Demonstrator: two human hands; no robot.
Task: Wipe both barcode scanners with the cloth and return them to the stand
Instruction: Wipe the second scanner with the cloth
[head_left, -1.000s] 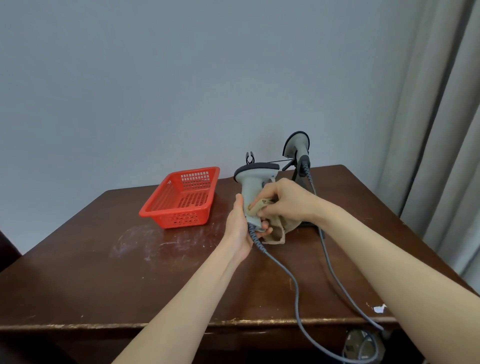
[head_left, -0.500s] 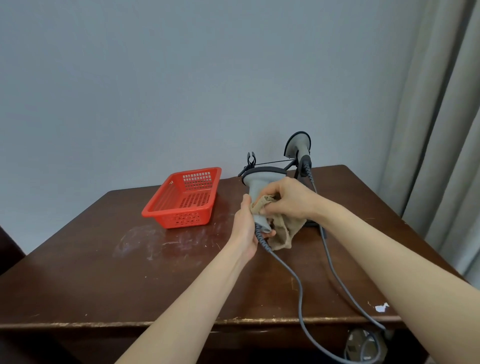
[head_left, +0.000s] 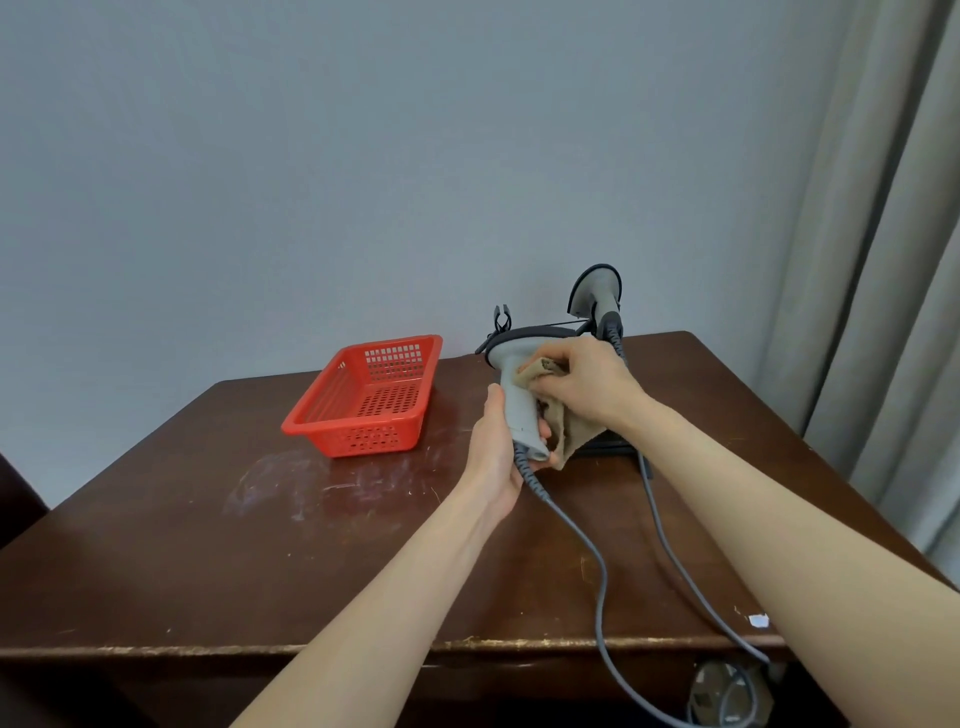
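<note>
Stand base mostly hidden behind right hand, cloth and scanner.

Both your arms reach forward, bare, and meet near the centre of the view. Your left forearm rises from the lower edge toward the upper right, wrist straight. Your left hand grips the scanner low on its handle, thumb lying up the handle's left side, fingers wrapped round behind it with their tips showing on the right. Your right forearm enters from the right edge and slants up and left. Your right hand sits above and just right of the left, back toward you, fingers curled, pinching the bunched cloth against the handle below the head. The two hands are close together, nearly touching.
</note>
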